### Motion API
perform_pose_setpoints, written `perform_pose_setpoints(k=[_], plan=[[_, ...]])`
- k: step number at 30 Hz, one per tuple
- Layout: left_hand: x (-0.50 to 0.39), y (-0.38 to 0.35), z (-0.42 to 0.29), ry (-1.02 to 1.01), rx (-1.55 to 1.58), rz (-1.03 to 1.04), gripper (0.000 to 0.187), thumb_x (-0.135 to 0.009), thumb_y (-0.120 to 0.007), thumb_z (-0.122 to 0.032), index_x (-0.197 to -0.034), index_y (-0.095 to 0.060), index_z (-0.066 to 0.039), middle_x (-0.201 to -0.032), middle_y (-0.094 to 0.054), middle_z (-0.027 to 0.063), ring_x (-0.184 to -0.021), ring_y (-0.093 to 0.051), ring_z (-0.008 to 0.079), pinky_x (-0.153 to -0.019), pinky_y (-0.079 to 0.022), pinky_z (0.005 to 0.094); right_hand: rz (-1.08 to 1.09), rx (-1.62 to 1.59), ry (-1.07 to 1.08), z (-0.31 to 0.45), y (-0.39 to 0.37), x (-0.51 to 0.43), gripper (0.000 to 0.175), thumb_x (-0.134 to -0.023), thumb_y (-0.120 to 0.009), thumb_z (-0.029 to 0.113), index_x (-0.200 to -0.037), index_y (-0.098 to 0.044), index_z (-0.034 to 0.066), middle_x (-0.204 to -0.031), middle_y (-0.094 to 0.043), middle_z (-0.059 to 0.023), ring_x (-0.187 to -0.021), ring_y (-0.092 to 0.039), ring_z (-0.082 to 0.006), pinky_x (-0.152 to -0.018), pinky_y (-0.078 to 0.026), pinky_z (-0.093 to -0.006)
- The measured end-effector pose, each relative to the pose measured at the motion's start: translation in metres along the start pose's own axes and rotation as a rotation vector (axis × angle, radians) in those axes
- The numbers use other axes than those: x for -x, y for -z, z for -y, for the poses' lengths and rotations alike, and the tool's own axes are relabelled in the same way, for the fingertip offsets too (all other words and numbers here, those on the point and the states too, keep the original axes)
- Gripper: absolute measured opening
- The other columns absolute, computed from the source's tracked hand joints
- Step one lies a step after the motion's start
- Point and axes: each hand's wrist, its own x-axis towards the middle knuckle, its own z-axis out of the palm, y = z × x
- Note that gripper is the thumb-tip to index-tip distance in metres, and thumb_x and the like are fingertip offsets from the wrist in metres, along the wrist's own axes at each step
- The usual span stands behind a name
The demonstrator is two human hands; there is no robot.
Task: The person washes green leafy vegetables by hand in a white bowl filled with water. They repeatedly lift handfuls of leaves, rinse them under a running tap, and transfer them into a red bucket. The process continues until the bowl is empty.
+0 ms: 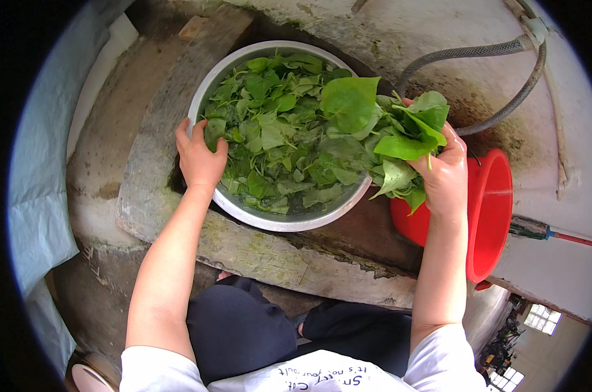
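A round metal basin (296, 225) holds water and many green leaves on stems (276, 132), some floating and some under the surface. My left hand (200, 154) grips the basin's left rim, its thumb and a finger over the edge beside the leaves. At the right rim, my right hand (445, 171) is wet and closed around a bunch of leafy greens (411, 134). Part of that bunch hangs over the rim, with a broad leaf reaching back above the basin. Some of the right fingers are hidden behind the leaves.
A red plastic bucket (492, 215) stands at the right, partly behind my right forearm. Grey braided hoses (502, 112) curve down along the stained wall. A mossy concrete ledge (286, 259) runs between the basin and my legs. A blue sheet (41, 210) hangs at the left.
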Motion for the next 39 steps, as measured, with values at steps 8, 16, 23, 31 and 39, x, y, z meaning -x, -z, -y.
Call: perform_pose_setpoints(k=[8,16,23,31,39], plan=[[-0.002,0.000,0.003,-0.024,-0.030,-0.028,0.044,-0.074,-0.065,-0.021,-0.115,-0.056,-0.009,-0.135,-0.034,0.0152,-0.122,-0.040,0.0366,-0.094,-0.043,0.0438,-0.145,-0.102,-0.026,-0.014,0.010,-0.004,0.040,-0.071,-0.061,-0.007,-0.110,-0.062,-0.0006,-0.099,-0.066,-0.0057,-0.089,-0.060,-0.0127,-0.083,-0.047,-0.0266],[-0.003,-0.006,0.015,-0.074,-0.038,-0.060,0.044,-0.074,-0.066,-0.020,-0.115,-0.056,-0.009,-0.134,-0.037,0.0175,-0.122,-0.041,0.0371,-0.097,-0.040,0.0424,-0.630,0.143,0.139,0.050,0.166,0.065,0.036,-0.079,-0.062,-0.001,-0.115,-0.058,-0.0010,-0.107,-0.063,-0.0084,-0.095,-0.060,-0.0195,-0.085,-0.048,-0.0317],[-0.004,-0.012,0.012,-0.073,-0.010,-0.053,0.043,-0.076,-0.064,-0.020,-0.117,-0.055,-0.009,-0.135,-0.036,0.0160,-0.123,-0.040,0.0361,-0.098,-0.039,0.0428,-0.589,0.687,-0.273,-0.057,0.303,0.119,0.043,-0.075,-0.062,0.006,-0.118,-0.055,0.0023,-0.104,-0.062,-0.0088,-0.091,-0.059,-0.0190,-0.081,-0.048,-0.0325],[-0.004,-0.002,0.015,-0.075,-0.028,-0.053,0.043,-0.075,-0.065,-0.019,-0.115,-0.056,-0.008,-0.134,-0.036,0.0159,-0.124,-0.039,0.0359,-0.098,-0.039,0.0424,-0.628,1.612,-0.403,-0.044,0.216,0.064,0.032,-0.081,-0.065,0.018,-0.111,-0.063,0.0070,-0.094,-0.067,-0.0147,-0.085,-0.066,-0.0258,-0.071,-0.052,-0.0379],[-0.004,-0.004,0.003,-0.067,-0.008,-0.046,0.043,-0.074,-0.066,-0.018,-0.114,-0.056,-0.007,-0.133,-0.036,0.0163,-0.121,-0.041,0.0370,-0.096,-0.041,0.0430,0.072,0.565,0.121,-0.134,0.035,-0.040,0.051,-0.079,-0.065,0.019,-0.126,-0.051,0.0045,-0.111,-0.056,-0.0178,-0.102,-0.057,-0.0319,-0.084,-0.047,-0.0359]])
